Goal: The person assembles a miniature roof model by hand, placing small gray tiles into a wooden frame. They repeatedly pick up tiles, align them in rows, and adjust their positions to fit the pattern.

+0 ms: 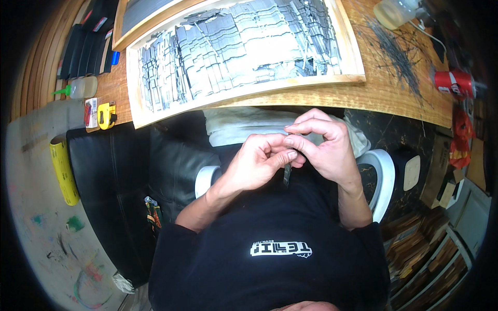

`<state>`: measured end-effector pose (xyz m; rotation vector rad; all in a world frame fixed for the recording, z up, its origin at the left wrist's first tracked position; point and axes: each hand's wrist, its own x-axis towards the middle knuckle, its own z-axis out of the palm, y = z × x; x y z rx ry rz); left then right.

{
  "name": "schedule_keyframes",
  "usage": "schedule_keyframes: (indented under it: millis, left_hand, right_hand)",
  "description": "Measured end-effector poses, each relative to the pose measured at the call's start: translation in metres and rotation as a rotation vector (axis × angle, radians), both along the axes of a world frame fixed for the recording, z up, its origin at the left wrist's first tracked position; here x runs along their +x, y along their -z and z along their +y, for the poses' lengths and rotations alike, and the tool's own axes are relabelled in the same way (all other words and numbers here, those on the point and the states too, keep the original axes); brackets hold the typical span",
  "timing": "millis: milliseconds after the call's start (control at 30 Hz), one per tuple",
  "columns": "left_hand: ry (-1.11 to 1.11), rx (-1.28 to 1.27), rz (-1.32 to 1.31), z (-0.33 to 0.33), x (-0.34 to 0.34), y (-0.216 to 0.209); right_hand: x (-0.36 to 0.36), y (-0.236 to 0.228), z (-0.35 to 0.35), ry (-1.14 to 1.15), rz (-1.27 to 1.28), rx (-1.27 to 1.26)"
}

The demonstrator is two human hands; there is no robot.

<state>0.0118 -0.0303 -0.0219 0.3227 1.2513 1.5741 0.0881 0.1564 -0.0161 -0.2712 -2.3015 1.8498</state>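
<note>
Above my lap, my left hand (254,163) and my right hand (327,142) meet fingertip to fingertip, both closed in a pinch. A thin dark grey strip (287,176) sticks out below my left thumb. Its upper part is hidden among the fingers of both hands. Just beyond the hands, on the table, lies a wood-framed panel (218,57) covered with rows of similar grey and black strips, some of them bright with glare.
The wooden table (311,98) bears a pile of loose dark slivers (397,54), a red can (454,83), a glue bottle (83,88) with a green tip and a yellow tape measure (107,115). White chair arms (381,181) flank me; a black sofa (109,192) stands left.
</note>
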Motion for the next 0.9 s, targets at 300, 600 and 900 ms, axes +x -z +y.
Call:
schedule_keyframes:
  millis: [300,600,900]
  left_hand:
    - [-0.313,-0.011,-0.213,-0.024,-0.017,0.007]
    - [-0.449,0.064,-0.325,-0.023,-0.017,0.014]
    - [-0.475,0.111,-0.393,-0.016,-0.012,0.008]
  right_hand:
    - [0.032,-0.022,0.0,-0.287,-0.233,-0.036]
    - [0.038,-0.01,-0.01,-0.271,-0.091,-0.003]
    - [0.049,0.006,-0.007,-0.332,0.042,-0.108]
